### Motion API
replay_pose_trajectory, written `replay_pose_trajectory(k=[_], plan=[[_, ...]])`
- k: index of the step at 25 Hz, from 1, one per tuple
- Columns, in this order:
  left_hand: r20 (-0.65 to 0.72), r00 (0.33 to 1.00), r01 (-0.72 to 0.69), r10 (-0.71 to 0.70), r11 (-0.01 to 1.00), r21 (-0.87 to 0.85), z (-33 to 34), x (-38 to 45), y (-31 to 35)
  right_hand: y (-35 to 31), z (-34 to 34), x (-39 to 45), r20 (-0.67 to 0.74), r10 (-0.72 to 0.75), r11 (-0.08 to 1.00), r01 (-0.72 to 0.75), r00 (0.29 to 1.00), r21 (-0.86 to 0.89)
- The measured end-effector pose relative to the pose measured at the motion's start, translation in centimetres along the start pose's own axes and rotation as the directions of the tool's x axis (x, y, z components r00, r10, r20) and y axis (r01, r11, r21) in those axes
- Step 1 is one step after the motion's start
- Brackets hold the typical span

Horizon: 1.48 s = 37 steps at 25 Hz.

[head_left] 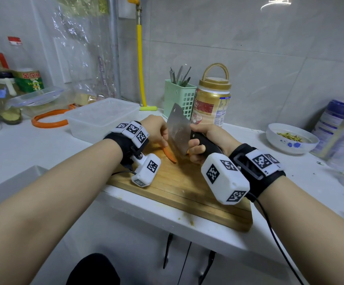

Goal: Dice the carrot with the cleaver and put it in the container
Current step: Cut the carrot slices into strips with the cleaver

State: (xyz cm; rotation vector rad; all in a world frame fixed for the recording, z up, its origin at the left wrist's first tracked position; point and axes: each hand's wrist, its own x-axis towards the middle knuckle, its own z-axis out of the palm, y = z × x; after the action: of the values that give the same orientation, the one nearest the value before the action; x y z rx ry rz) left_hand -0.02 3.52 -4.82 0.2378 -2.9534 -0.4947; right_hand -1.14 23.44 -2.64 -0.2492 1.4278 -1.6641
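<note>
On the wooden cutting board [187,188] lies an orange carrot strip [169,154]. My left hand [156,130] holds its far end down with curled fingers. My right hand [206,140] grips the black handle of the steel cleaver [178,130], whose blade stands edge-down on the carrot, just right of my left fingers. A small orange piece shows at the blade's right side. The clear plastic container [103,118] stands behind my left wrist, at the board's far left. Part of the carrot is hidden by the blade and my left hand.
A green utensil basket [179,99] and a gold-lidded jar [212,103] stand behind the board. A white bowl [292,138] with scraps sits at the right beside a large tin. Bottles and an orange ring crowd the far left. The counter edge runs under the board.
</note>
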Motion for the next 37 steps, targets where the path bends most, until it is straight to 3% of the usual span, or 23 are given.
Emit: replay_pose_trajectory(k=[3, 8, 18, 23, 29, 37], plan=[[-0.026, 0.983, 0.182, -0.182, 0.983, -0.002, -0.6, -0.2, -0.4, 0.2, 0.3, 0.0, 0.029, 0.016, 1.000, -0.016, 0.999, -0.002], [0.276, 0.897, 0.419, -0.345, 0.863, -0.282, 0.5, -0.4, 0.4, 0.4, 0.6, 0.0, 0.053, 0.039, 0.999, -0.039, 0.998, 0.013], [0.331, 0.870, 0.459, -0.366, 0.847, -0.270, 1.2, -0.3, 1.1, -0.5, 0.3, -0.1, 0.045, 0.085, 0.994, -0.082, 0.995, -0.065], [0.279, 0.889, 0.438, -0.363, 0.851, -0.289, 1.0, 0.1, 0.7, -0.2, 0.3, 0.0, 0.026, 0.089, 0.992, -0.086, 0.996, -0.094], [0.274, 0.891, 0.441, -0.362, 0.834, -0.333, 1.2, 0.3, 0.4, -0.2, 0.3, 0.0, 0.049, 0.107, 0.994, -0.107, 0.993, -0.009], [0.263, 0.895, 0.431, -0.361, 0.853, -0.294, 1.0, 0.0, 0.8, -0.1, 0.6, 0.0, 0.015, 0.101, 0.989, -0.099, 0.995, -0.106]])
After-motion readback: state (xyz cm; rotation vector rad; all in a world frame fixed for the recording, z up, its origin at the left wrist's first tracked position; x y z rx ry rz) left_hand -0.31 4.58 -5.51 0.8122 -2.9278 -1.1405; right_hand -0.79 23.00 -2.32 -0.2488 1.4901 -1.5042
